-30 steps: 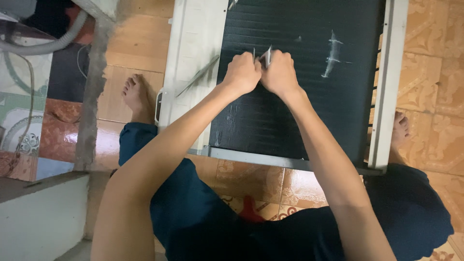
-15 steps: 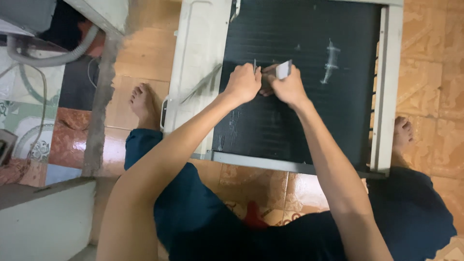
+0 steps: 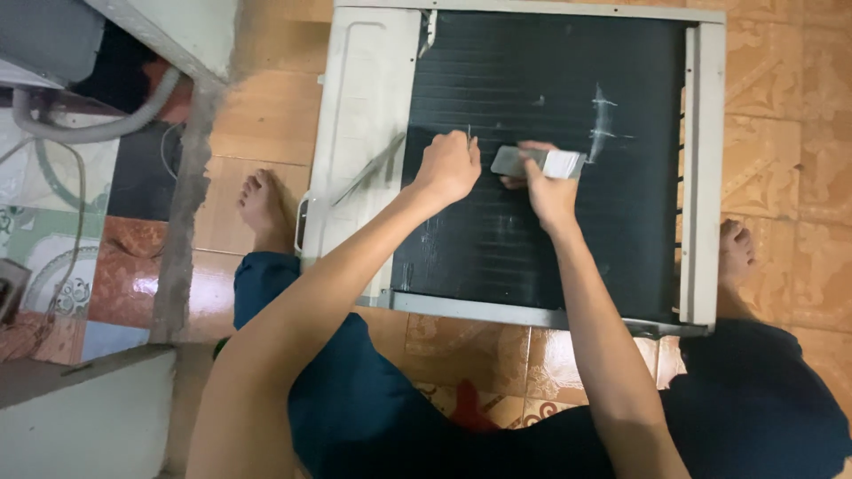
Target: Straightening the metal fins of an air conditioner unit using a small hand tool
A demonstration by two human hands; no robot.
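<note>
no packages, no labels, no signs, no screens anywhere in view

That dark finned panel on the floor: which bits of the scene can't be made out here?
Head view only:
- Left hand: closed into a fist on the panel; whatever it grips is hidden by the fingers.
- Grey tool in the right hand: motion-blurred, kind unclear.
- Thin rods on the white frame: blurred, too small to identify.
- Panel's top edge: cut off by the picture edge.
- Hose: runs out of frame at left.
</note>
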